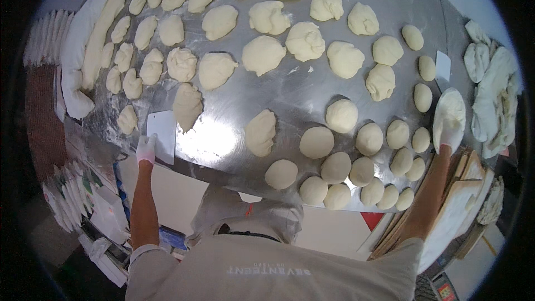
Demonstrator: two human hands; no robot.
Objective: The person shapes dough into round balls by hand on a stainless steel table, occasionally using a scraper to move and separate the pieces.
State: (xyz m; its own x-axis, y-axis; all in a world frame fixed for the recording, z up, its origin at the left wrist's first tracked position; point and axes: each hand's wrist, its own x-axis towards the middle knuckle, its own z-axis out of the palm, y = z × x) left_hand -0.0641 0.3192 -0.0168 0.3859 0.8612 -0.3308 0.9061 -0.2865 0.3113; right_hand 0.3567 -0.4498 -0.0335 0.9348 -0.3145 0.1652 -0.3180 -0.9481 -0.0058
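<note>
My left hand [146, 149], in a pale glove, is closed on the left edge of a white flat dough scraper [162, 131] at the table's front edge. Off to the right, my right hand [449, 135] reaches into a round white bowl of flour [450, 106]; its fingers cannot be made out against the white. Beside the scraper lies a rough dough piece [188, 106], with a smaller dough lump [127, 120] on its other side. Smooth round dough balls [337, 167] sit in a group near the front right. Another loose dough piece [261, 132] rests at mid-table.
Several uneven dough pieces [263, 55] cover the far half of the metal table [223, 117]. A long dough strip [106, 33] lies at the left beside white cloth [78, 67]. A second white scraper [443, 66] is near the bowl. Boards [457, 200] lean at the right.
</note>
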